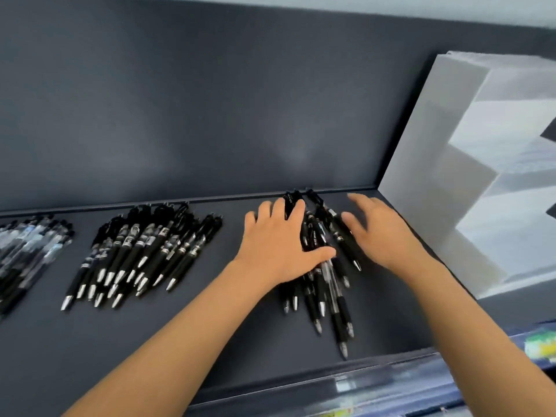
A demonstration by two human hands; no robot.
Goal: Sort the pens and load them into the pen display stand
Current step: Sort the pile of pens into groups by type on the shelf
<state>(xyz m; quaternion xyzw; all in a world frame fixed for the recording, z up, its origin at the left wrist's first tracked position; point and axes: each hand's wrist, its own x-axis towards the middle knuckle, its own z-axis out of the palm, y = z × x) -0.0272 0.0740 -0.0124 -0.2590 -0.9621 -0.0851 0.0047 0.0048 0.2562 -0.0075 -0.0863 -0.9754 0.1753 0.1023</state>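
Two hands in view, both over one heap of pens.

Left hand point(279, 245): we see it lying flat on the near heap of black pens point(326, 299), fingers straight and slightly spread, thumb stretched across the barrels. It presses and clasps nothing.

Right hand point(383, 233): blurred, fingers spread wide and uncurled, just to the far side of the same heap from the left hand. We cannot tell whether it touches the pens.

Pen heaps: we count three on the dark shelf point(210, 332).
- Heap one is under the left palm, between the two hands. At least seven silver tips poke out toward the wrists.
- Heap two, the middle heap point(144, 248), lies well outboard of the left hand. The black barrels overlap too much for a count.
- Heap three, the clear-barrelled heap point(27, 245), lies beyond that and is cut by the frame edge.

Pen display stand point(436, 176): one, white and stepped, standing just outboard of the right hand. We see no pens in its visible tiers.
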